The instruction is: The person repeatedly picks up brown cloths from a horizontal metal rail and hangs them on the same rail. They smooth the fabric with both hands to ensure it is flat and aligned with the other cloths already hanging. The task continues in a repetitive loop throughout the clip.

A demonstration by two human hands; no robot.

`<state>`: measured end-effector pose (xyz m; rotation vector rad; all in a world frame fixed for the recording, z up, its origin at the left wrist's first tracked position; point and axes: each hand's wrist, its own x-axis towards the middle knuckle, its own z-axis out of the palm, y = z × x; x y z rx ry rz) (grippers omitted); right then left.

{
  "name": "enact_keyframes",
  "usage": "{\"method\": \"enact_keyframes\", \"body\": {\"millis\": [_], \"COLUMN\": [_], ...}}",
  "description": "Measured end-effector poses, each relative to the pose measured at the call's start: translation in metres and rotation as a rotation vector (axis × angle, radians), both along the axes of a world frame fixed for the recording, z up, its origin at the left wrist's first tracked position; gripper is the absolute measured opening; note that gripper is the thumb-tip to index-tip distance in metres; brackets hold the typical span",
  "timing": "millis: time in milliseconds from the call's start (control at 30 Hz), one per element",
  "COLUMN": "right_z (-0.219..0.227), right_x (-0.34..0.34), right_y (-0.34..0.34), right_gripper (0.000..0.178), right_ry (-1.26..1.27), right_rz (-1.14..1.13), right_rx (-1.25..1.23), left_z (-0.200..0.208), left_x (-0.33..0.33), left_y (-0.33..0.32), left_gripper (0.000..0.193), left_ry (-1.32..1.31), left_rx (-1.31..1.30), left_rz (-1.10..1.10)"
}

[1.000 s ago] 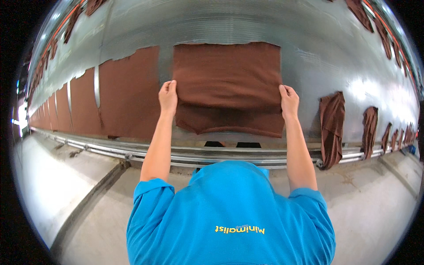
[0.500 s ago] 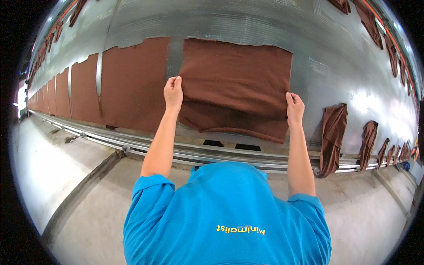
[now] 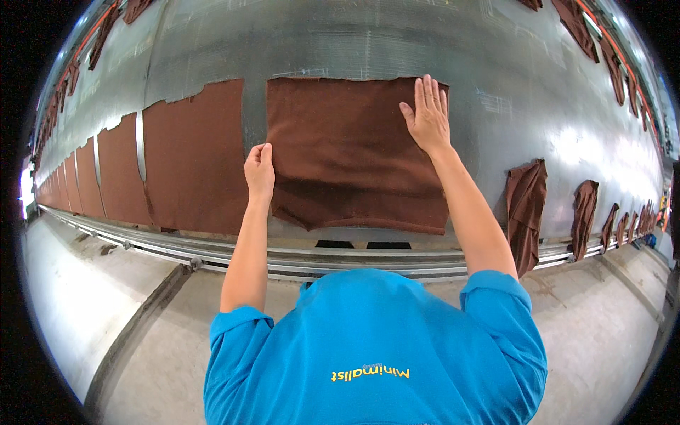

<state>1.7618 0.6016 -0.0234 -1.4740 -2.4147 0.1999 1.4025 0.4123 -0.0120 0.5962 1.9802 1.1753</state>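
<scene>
A brown fabric panel [image 3: 354, 142] lies over the grey metal table [image 3: 340, 42] in front of me, its far part flat and its near part rumpled. My left hand [image 3: 260, 170] pinches the panel's left edge about halfway along. Flat on the far right corner of the cloth rests my right hand [image 3: 429, 117], fingers stretched out and holding nothing. To the left, another brown panel [image 3: 195, 156] is spread smooth, with a narrow strip of bare metal between the two.
More flat brown panels [image 3: 117, 170] run in a row to the far left. On the right, folded brown pieces [image 3: 525, 212] hang over the table's near edge. Metal rails [image 3: 304, 263] follow that edge, above a concrete floor [image 3: 170, 340]. Further brown pieces [image 3: 577, 28] lie along the far side.
My right hand has let go of the panel's right edge and moved away from me to its far corner, flattened. The left hand keeps its pinch. The panel's near part has dropped lower.
</scene>
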Motion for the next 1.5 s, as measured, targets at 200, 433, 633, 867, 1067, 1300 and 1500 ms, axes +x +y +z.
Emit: {"method": "enact_keyframes", "body": {"millis": [200,433,633,867,1067,1300,1500], "right_z": [-0.014,0.008,0.008,-0.004,-0.005,0.009,0.006], "right_x": [-0.007,-0.063,-0.133,-0.167,-0.171,-0.165,-0.175], "right_y": [0.028,-0.010,-0.029,0.006,0.017,-0.016,-0.008], "right_gripper": [0.079,0.067,0.062,0.064,0.066,0.067,0.067], "right_ry": [-0.150,-0.007,0.084,0.043,-0.007,0.025,0.024], "right_rz": [0.102,0.378,0.735,0.691,0.513,0.696,0.680], "right_rx": [-0.034,-0.010,-0.090,-0.016,0.020,-0.052,-0.037], "left_z": [0.000,0.010,0.010,0.017,0.017,0.028,0.012], "left_x": [-0.005,-0.010,-0.011,-0.014,-0.017,-0.023,-0.027], "left_y": [0.003,0.038,0.050,0.063,0.085,0.109,0.101], "left_gripper": [0.031,0.035,0.034,0.037,0.039,0.046,0.050], "left_ry": [0.051,0.267,0.195,0.211,0.298,0.307,0.523], "left_rx": [-0.035,-0.128,-0.039,-0.032,0.014,0.109,0.219], "left_rz": [-0.080,-0.086,-0.181,-0.275,-0.303,-0.371,-0.394]}}
